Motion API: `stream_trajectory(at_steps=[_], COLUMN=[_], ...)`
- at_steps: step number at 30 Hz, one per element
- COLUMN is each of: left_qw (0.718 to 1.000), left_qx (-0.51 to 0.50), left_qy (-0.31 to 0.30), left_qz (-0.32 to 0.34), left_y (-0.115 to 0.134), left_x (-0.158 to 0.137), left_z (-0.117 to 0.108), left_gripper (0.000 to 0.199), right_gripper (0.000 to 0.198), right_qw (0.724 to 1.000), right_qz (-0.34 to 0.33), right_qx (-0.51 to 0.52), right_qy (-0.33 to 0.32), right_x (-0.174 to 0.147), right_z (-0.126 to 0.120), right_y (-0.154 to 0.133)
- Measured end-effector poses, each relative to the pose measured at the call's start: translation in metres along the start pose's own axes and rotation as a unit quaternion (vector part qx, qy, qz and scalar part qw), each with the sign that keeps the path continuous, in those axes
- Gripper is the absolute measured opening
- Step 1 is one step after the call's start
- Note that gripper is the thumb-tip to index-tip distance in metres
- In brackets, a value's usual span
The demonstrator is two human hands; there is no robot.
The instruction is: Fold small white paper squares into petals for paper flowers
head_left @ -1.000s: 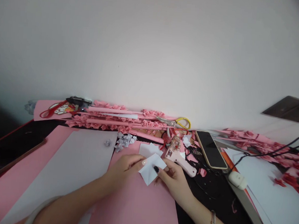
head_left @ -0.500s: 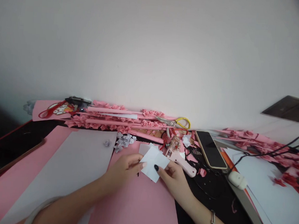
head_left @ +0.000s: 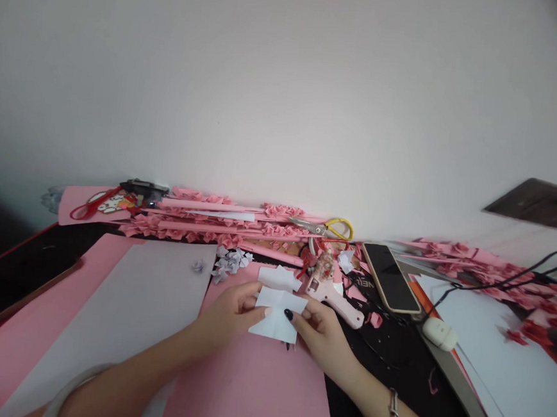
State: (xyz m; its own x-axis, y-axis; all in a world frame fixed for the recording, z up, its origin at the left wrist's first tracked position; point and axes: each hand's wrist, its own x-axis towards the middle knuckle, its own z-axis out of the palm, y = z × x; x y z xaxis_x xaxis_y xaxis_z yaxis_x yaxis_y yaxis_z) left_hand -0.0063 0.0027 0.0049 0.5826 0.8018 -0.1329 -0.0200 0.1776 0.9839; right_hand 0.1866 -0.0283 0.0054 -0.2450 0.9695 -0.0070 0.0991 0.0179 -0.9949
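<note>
A small square of white paper point(head_left: 276, 324) with fold creases is stretched between my two hands. My left hand point(head_left: 236, 308) pinches its left edge, thumb on top. On the opposite edge my right hand point(head_left: 318, 324) grips it the same way, with a dark-nailed thumb on the front. Just behind lies another white paper piece point(head_left: 277, 277), partly hidden. Under my hands is a large pink sheet point(head_left: 250, 386). A pink glue gun point(head_left: 336, 300) lies close to my right hand, and several folded white paper flowers point(head_left: 230, 262) sit beyond my left hand.
Yellow-handled scissors point(head_left: 322, 227) lie on pink paper flower stems point(head_left: 200, 228) along the wall. A phone point(head_left: 391, 278) and a white earbud case point(head_left: 439, 334) are on the right, near white sheets point(head_left: 501, 374). A large white sheet point(head_left: 146, 301) covers the left side.
The white paper square has turned from a diamond angle to nearly level, its edges now roughly facing me. Both hands still hold it and have barely moved.
</note>
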Motion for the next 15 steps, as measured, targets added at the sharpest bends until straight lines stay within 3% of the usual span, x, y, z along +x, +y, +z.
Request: stream_trajectory(at_steps=[5,9,13,15], left_qw=[0.999,0.995,0.985,0.993], left_qx=[-0.008,-0.093,-0.163,-0.116], left_qy=[0.029,-0.004,-0.054,-0.026], left_qz=[-0.011,-0.026,-0.017,-0.028], left_y=[0.0081,0.0097,0.0058,0.0053], left_x=[0.0,-0.0016,-0.0017,-0.0011], left_z=[-0.0012,-0.0036,-0.0056,-0.0045], left_gripper=[0.023,0.015,0.025,0.027], right_gripper=[0.029,0.019,0.02,0.022], right_qw=[0.994,0.978,0.968,0.971], right_qz=[0.022,0.032,0.014,0.006], right_qx=[0.105,0.207,0.248,0.239], right_qy=[0.016,-0.001,-0.024,-0.029], right_x=[0.0015,0.0014,0.0013,0.0013], right_z=[-0.0025,-0.0029,-0.0039,-0.004], right_y=[-0.0019,-0.0002,0.0016,0.0028])
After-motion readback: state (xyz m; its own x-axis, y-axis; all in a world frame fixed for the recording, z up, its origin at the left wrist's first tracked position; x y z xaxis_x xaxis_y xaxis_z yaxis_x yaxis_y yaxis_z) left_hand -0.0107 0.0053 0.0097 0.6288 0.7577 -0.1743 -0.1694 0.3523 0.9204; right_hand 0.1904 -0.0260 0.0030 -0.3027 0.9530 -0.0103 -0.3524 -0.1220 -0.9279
